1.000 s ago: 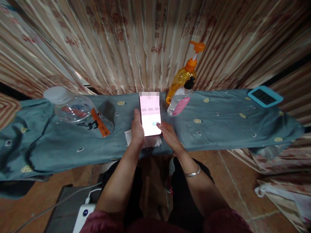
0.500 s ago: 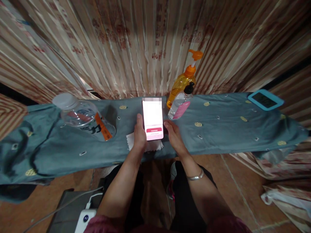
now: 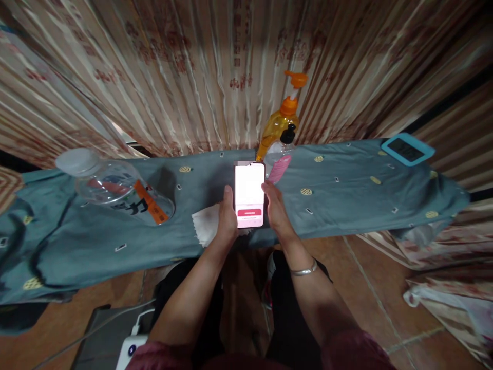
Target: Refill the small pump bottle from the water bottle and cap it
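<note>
My forearms are bare, dark red sleeves bunched at the bottom edge of the frame. A thin silver bangle (image 3: 304, 269) circles my right wrist, and black trousers (image 3: 292, 329) cover my legs.

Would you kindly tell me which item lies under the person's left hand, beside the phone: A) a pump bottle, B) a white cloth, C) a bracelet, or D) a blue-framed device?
B: the white cloth lies on the grey-blue cover, reaching under the left hand that grips the phone; the right hand holds the phone's other edge.
</note>
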